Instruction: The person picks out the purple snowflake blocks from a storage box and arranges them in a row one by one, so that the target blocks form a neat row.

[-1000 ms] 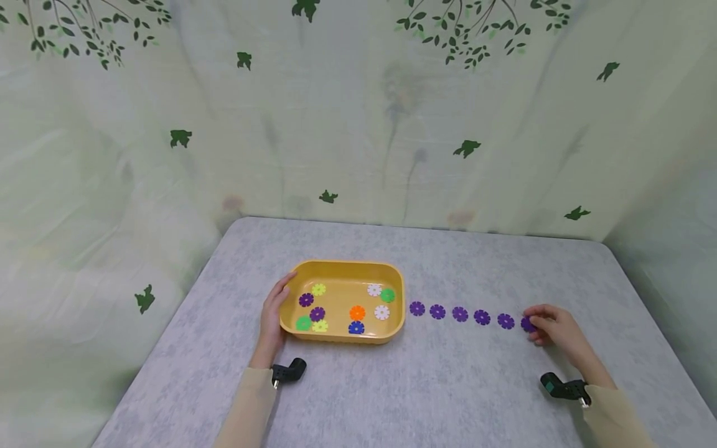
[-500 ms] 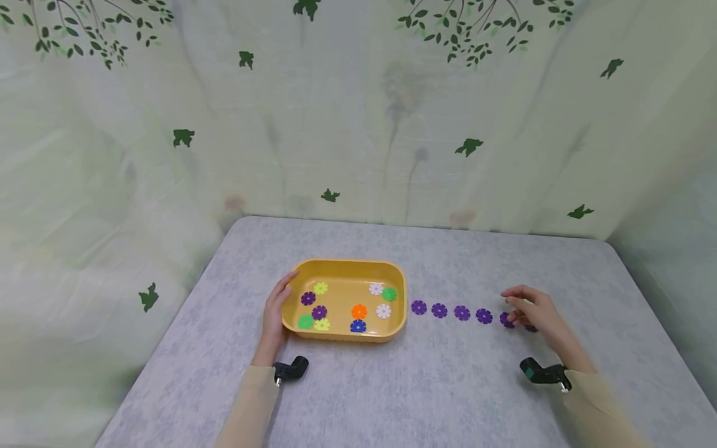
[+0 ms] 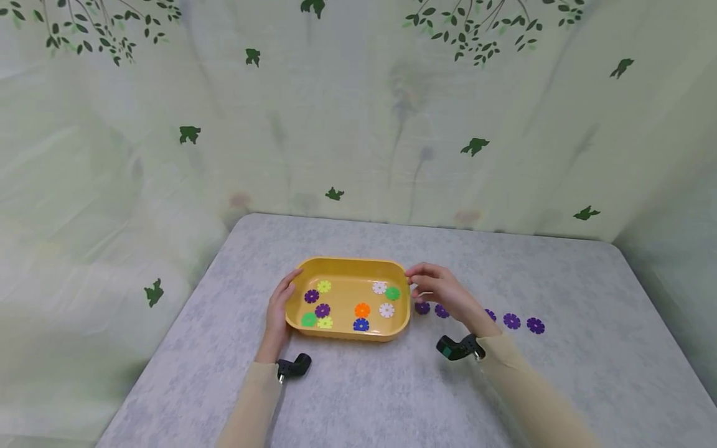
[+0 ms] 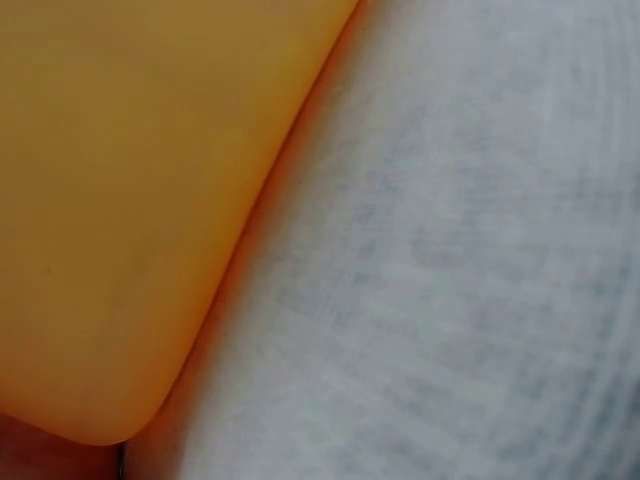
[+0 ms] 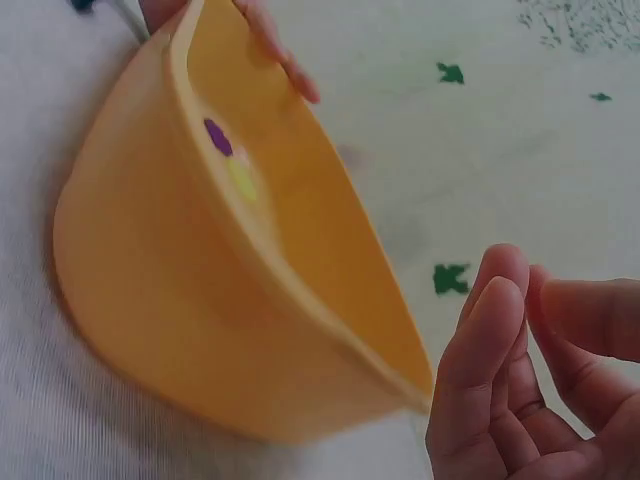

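Note:
My left hand (image 3: 276,317) holds the left end of a yellow plastic tray (image 3: 342,333), its fingers over the rim; in the right wrist view those fingers (image 5: 275,45) reach inside. The tray's outer wall (image 4: 110,200) fills the left of the left wrist view. Flower-shaped plastic discs in several colours lie in the tray, among them a purple disc (image 3: 322,310), an orange disc (image 3: 362,310) and a blue disc (image 3: 361,325). At the tray's right rim hovers my right hand (image 3: 448,295), fingers loosely bent and holding nothing. Beneath it runs a row of purple discs (image 3: 511,321), partly hidden.
A grey cloth-like surface covers the table (image 3: 358,398). Behind it hangs a pale curtain (image 3: 358,124) with printed leaves and branches. Each wrist carries a small black camera, such as the right wrist camera (image 3: 456,348).
My right hand has let go of the purple disc at the row's right end and moved left to the tray's right rim. The left hand stays on the tray.

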{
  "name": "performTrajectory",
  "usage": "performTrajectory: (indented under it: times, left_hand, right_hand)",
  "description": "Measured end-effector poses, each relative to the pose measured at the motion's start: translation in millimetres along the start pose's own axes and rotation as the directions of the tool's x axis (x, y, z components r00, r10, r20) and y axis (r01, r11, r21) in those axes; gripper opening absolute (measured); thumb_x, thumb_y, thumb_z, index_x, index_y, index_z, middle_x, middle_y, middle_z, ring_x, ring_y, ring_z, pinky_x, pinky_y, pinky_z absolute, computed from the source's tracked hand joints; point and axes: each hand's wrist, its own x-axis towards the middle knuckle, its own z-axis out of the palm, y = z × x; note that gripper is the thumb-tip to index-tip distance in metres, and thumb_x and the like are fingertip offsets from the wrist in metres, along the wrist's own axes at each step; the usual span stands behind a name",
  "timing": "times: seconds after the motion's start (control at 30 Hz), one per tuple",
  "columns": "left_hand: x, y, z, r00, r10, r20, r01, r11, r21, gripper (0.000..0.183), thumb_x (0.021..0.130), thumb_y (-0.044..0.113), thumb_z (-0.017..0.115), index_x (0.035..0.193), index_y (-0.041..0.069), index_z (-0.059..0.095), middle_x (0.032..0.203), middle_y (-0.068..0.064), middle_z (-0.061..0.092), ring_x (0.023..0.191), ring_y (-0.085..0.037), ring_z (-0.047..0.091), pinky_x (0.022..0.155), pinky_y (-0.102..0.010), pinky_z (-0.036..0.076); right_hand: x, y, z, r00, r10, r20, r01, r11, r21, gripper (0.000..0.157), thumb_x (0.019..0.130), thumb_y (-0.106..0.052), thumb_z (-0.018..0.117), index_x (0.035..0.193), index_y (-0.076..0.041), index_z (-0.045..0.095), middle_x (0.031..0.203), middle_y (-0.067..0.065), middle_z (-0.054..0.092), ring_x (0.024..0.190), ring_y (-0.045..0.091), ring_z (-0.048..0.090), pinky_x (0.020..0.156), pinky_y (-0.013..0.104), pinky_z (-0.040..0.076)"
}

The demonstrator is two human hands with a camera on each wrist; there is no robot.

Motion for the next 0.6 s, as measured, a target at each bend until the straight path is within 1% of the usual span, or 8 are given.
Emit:
performTrajectory:
  times: [0.13, 0.2, 0.3, 0.43, 0.5, 0.6]
  left_hand:
    - [0.2, 1.0, -0.3, 1.0, -0.002, 0.005, 0.002, 1.0, -0.002, 0.039, 0.104, 0.024, 0.04, 0.139, 0.009, 0.049, 0.145, 0.0, 0.043, 0.135, -0.012, 0.033, 0.113, -0.028, 0.023]
    - [0.3, 1.2, 0.0, 1.0, -0.006, 0.012, 0.006, 1.0, -0.004, 0.039, 0.104, 0.023, 0.039, 0.14, 0.009, 0.048, 0.146, 0.0, 0.043, 0.135, -0.011, 0.033, 0.113, -0.027, 0.022]
    - [-0.2, 1.9, 0.6, 1.0, -0.002, 0.02, 0.003, 1.0, -0.024, 0.04, 0.104, 0.021, 0.038, 0.14, 0.007, 0.047, 0.147, -0.003, 0.041, 0.137, -0.012, 0.031, 0.113, -0.025, 0.021]
    - [-0.9, 2.9, 1.5, 1.0, 0.0, 0.016, 0.001, 0.999, -0.042, 0.04, 0.104, 0.02, 0.038, 0.14, 0.005, 0.046, 0.147, -0.004, 0.04, 0.137, -0.012, 0.03, 0.112, -0.024, 0.021]
    - [-0.6, 2.6, 1.5, 1.0, -0.003, 0.01, 0.003, 1.0, -0.025, 0.04, 0.104, 0.02, 0.038, 0.14, 0.006, 0.047, 0.147, -0.004, 0.041, 0.137, -0.011, 0.03, 0.112, -0.023, 0.022]
    - [-0.1, 2.1, 1.3, 1.0, -0.001, 0.005, 0.001, 1.0, -0.004, 0.039, 0.104, 0.021, 0.038, 0.139, 0.007, 0.048, 0.146, -0.002, 0.043, 0.136, -0.01, 0.031, 0.112, -0.023, 0.022]
  right_hand:
    - [21.9, -6.9, 34.9, 0.997, 0.038, 0.063, -0.038, 0.999, 0.003, 0.033, 0.098, -0.014, 0.052, 0.123, 0.008, 0.051, 0.121, 0.03, 0.052, 0.078, 0.019, 0.06, 0.07, 0.026, 0.055]
    - [31.0, -8.4, 49.9, 0.995, 0.061, 0.083, -0.062, 0.998, 0.007, 0.032, 0.098, -0.014, 0.053, 0.123, 0.006, 0.053, 0.123, 0.029, 0.052, 0.081, 0.022, 0.062, 0.073, 0.028, 0.055]
    - [42.0, -9.7, 70.7, 0.988, 0.094, 0.123, -0.098, 0.995, 0.026, 0.034, 0.098, -0.013, 0.053, 0.125, 0.007, 0.053, 0.126, 0.029, 0.052, 0.087, 0.028, 0.063, 0.079, 0.033, 0.055]
    - [53.7, -9.6, 95.4, 0.975, 0.13, 0.179, -0.137, 0.99, 0.028, 0.036, 0.098, -0.013, 0.052, 0.128, 0.009, 0.051, 0.127, 0.027, 0.053, 0.095, 0.034, 0.063, 0.086, 0.039, 0.053]
    - [59.0, -9.4, 106.2, 0.969, 0.147, 0.198, -0.154, 0.988, 0.021, 0.036, 0.099, -0.013, 0.052, 0.128, 0.008, 0.052, 0.127, 0.026, 0.054, 0.099, 0.037, 0.063, 0.087, 0.042, 0.052]
    - [66.5, -9.3, 119.7, 0.961, 0.174, 0.216, -0.179, 0.984, 0.004, 0.035, 0.099, -0.013, 0.051, 0.127, 0.007, 0.053, 0.125, 0.024, 0.056, 0.098, 0.036, 0.064, 0.087, 0.043, 0.052]
